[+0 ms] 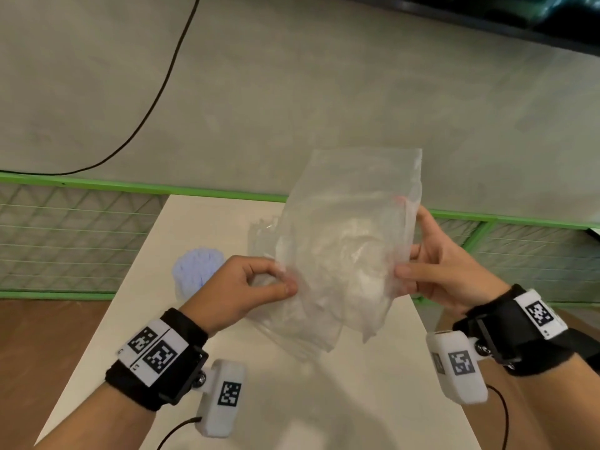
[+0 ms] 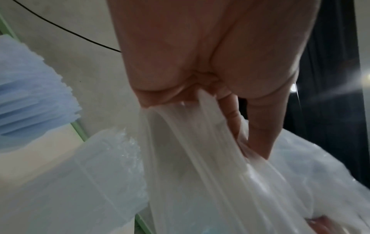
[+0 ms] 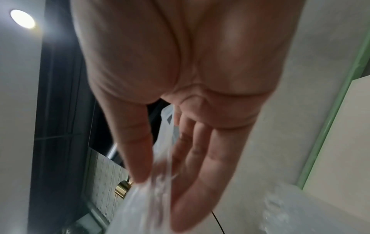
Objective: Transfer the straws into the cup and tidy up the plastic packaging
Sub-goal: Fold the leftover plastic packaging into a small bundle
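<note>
A clear plastic bag (image 1: 344, 254) is held up above the table. It is crinkled and see-through. Its top edge points up and its bottom hangs down. More clear plastic (image 1: 263, 235) lies flat on the table behind it. A cup (image 1: 198, 271) full of light blue straws (image 1: 196, 266) stands to the left, near the bag.

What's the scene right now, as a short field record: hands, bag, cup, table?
left hand: pinches the clear plastic bag's left edge
right hand: pinches its right edge, thumb in front
plastic bag: held up above the table, crumpled
cup of blue straws: stands on the table, left of the bag
white table: more clear packaging lying under the bag
</note>
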Motion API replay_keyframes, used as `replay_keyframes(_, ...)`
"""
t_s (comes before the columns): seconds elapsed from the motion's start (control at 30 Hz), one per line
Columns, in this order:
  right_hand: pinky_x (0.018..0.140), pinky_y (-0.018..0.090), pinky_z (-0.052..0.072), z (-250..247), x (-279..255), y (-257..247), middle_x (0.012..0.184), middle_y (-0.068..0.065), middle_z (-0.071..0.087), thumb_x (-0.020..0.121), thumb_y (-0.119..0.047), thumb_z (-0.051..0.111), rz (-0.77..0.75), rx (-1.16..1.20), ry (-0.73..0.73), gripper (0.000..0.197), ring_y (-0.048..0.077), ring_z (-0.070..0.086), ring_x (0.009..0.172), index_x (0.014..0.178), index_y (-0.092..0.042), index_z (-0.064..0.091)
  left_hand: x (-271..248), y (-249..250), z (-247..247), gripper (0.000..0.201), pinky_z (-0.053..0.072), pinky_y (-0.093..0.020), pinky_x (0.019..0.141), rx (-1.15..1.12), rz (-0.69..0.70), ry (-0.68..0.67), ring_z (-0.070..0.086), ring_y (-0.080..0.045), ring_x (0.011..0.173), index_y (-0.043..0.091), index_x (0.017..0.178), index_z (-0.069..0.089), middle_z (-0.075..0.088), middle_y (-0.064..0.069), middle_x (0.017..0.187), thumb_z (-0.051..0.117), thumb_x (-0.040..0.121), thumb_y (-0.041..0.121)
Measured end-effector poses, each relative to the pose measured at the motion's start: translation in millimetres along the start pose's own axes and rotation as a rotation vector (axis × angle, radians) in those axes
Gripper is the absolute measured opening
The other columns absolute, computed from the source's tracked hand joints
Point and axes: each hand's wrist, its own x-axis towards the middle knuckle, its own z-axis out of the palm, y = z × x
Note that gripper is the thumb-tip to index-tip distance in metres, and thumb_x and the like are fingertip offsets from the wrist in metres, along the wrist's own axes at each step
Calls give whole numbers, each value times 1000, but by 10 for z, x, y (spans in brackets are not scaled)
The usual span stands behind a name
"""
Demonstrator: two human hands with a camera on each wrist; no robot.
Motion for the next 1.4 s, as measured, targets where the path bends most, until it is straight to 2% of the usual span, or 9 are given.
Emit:
replay_keyframes(0.13, 68, 40, 60, -112, 3, -43, 111, 29, 50, 54, -17, 96, -12, 35, 137, 90, 31, 62, 80, 130, -40, 55, -3, 18, -125, 12, 46, -10, 82, 75, 5, 10, 67, 0, 88, 20, 80, 77, 74, 8, 88, 74, 71, 27)
replay_keyframes(0.33, 65, 42, 60, 12, 0, 40, 100, 18, 56, 84, -22, 72, -14, -18, 157, 73, 28, 63, 83, 140, -54, 37, -78, -31, -181, 4, 45, -9, 84, 82, -17, -31, 67, -3, 90, 16, 79, 76, 74, 4, 90, 75, 76, 14)
replay_keyframes(0.5, 71, 52, 58, 154, -70, 123, 132, 7, 59, 68, -3, 86, 58, -245, 28, 128, 27, 66, 107, 138, -71, 4, -123, -93, -204, 6, 48, -15, 84, 39, -21, 23, 67, -5, 87, 19, 77, 75, 73, 5, 87, 75, 71, 20)
replay_keyframes(0.63, 53, 48, 58, 103, -107, 51, 106, 19, 67, 67, 9, 75, 66, -308, 53, 126, 37, 64, 56, 133, -76, 10, -192, -120, -328, 7, 48, -28, 95, 151, -42, -22, 67, -10, 96, 24, 81, 76, 73, 5, 96, 80, 76, 24)
replay_keyframes(0.9, 50, 38, 58, 214, -122, -36, 92, 19, 62, 68, 4, 83, 11, -94, -205, 123, 25, 63, 54, 137, -72, 16, -184, -435, -74, 85, 47, -33, 98, -250, -509, -264, 64, -27, 111, 9, 105, 76, 69, -14, 119, 59, 63, 81)
replay_keyframes(1.07, 62, 48, 60, 273, -171, 47, 129, 18, 57, 74, 20, 69, 27, -210, -276, 126, 42, 58, 61, 141, -67, 8, -132, -459, 233, 54, 55, -26, 68, -611, -537, -72, 72, -17, 79, 11, 83, 80, 76, -7, 87, 47, 90, 54)
replay_keyframes(1.17, 81, 72, 47, 194, -263, 211, 136, 17, 57, 65, -3, 88, 121, -284, -187, 132, 72, 49, 89, 138, -70, 1, -66, -491, 154, 30, 57, -25, 62, -640, -409, 76, 74, -18, 81, 11, 95, 79, 75, -10, 97, 59, 88, 32)
replay_keyframes(1.27, 87, 57, 52, 141, -116, 437, 135, 13, 60, 65, -28, 91, 167, -49, 72, 117, 46, 63, 107, 146, -57, 10, 0, -516, 82, 27, 59, -26, 70, -478, -323, 141, 71, -20, 82, 2, 98, 75, 74, -12, 96, 67, 80, 21)
replay_keyframes(1.4, 70, 35, 61, 184, 134, 569, 123, 14, 67, 89, -9, 61, 203, 72, 284, 59, 30, 73, 79, 144, -9, 39, 18, -500, 47, 35, 52, -27, 86, -245, -231, 154, 67, -18, 95, -1, 98, 73, 75, -3, 100, 72, 74, 24)
